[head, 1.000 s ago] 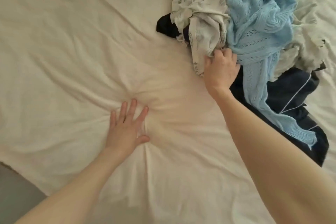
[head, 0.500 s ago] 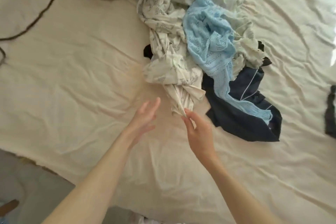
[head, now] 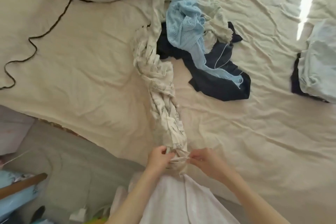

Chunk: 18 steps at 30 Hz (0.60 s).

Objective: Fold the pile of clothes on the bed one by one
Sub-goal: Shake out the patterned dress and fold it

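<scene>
Item: printed white garment (head: pixel 164 107), drawn out in one rope-like strip on the bed (head: pixel 91 63). Long axis runs roughly 11 to 5 o'clock, far end at the clothes pile (head: pixel 190 29), near end at the bed's near edge. Left hand (head: pixel 157 158) and right hand (head: pixel 204 159) pinch that near end, fingers curled on the cloth, left at 9 o'clock of it, right at 3; equally near. The garment's bulk lies at 12 o'clock from the fingers. Black cable (head: pixel 38 36) at 10 o'clock, well apart.

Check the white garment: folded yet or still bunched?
Bunched. The white garment trails in a twisted rope from the pile; both hands grip its near end.
</scene>
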Available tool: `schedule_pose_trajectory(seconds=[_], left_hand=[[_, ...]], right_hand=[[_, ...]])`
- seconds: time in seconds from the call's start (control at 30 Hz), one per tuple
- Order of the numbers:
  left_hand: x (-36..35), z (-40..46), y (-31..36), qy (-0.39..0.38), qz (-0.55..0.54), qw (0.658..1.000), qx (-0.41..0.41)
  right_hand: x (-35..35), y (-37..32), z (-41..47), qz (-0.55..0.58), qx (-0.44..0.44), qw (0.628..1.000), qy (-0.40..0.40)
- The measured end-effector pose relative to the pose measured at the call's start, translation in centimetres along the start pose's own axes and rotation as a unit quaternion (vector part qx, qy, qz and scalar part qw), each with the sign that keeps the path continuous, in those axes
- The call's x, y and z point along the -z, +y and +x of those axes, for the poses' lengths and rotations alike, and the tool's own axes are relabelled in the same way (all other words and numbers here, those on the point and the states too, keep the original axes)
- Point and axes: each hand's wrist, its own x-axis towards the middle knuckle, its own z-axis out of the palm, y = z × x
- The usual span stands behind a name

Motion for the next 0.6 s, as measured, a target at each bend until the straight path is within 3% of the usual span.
schedule_pose_trajectory(seconds=[0.13, 0.27, 0.37, 0.5, 0.6], left_hand=[[-1.7, -1.2, -3.4, -0.047, 0.060, 0.997, 0.006], [-0.8, 1.2, -3.3, 0.060, 0.131, 0.989, -0.021], [0.1, 4.5, -2.7, 0.083, 0.210, 0.970, -0.093], [-0.4, 9.6, -2.4, 0.038, 0.385, 0.908, -0.159], [-1.6, 11.9, -3.8, 0.019, 0.494, 0.858, -0.139]], right_hand=[[-0.8, 2.7, -0.2, 0.009, -0.042, 0.999, -0.004], [-0.8, 4.5, 1.8, -0.039, -0.068, 0.996, -0.034], [-0.7, 5.3, 4.3, -0.016, -0.085, 0.996, -0.031], [-0.5, 6.5, 10.0, 0.040, -0.105, 0.991, 0.073], [-1.1, 7.2, 14.3, 0.069, -0.124, 0.987, 0.075]])
